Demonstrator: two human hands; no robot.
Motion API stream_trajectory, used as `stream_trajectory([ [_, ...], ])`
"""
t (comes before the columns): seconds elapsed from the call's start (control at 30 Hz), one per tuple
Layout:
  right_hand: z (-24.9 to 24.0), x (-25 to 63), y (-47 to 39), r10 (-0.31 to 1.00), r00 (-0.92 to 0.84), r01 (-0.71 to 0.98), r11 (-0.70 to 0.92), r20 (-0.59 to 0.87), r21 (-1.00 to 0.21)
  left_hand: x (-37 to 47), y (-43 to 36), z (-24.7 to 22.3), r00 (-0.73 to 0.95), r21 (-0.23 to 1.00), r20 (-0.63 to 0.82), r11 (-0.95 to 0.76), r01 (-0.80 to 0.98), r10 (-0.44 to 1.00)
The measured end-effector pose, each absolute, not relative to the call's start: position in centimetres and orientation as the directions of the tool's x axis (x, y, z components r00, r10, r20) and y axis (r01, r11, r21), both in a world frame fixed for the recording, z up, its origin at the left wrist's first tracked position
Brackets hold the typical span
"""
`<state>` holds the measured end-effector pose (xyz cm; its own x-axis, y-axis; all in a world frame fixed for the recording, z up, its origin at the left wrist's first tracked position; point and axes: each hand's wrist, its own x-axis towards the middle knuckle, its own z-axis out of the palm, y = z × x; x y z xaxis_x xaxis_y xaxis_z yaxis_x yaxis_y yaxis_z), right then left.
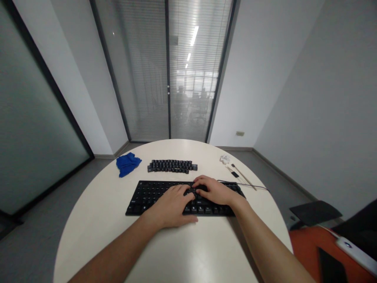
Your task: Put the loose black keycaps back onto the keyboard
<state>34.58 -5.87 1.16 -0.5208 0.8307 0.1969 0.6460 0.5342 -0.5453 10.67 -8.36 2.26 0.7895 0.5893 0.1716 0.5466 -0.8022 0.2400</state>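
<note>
Keyboard on a round table is partly covered by 2 hands. Thumb and fingers are spread on the left hand; whether anything is pinched by the right hand, its fingers bent, cannot be told. Beyond, rows of keycaps are flanked by a blue cloth and an indistinct clear item. An orange seat is cut off at right.

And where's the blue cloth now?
In the head view, the blue cloth lies on the left of the table, left of the black keycaps, beyond the left end of the keyboard.
</note>
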Motion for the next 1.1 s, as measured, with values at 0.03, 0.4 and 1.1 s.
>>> stream_trajectory([
  [0.03,1.2,34.6,-5.9,0.832,-0.519,0.649,0.532,0.194,-0.544,10.6,-8.3,2.3,0.793,0.248,0.175,-0.805,0.539,0.584],
  [0.4,1.0,34.6,-5.6,0.836,-0.509,0.672,0.535,0.204,-0.512,9.9,-4.2,1.6,0.615,0.277,0.385,-0.722,0.634,0.688],
  [1.1,1.3,34.5,-5.7,0.835,-0.515,0.684,0.536,0.192,-0.495,15.1,3.4,0.3,0.668,0.044,0.296,-0.709,0.704,0.683],
])
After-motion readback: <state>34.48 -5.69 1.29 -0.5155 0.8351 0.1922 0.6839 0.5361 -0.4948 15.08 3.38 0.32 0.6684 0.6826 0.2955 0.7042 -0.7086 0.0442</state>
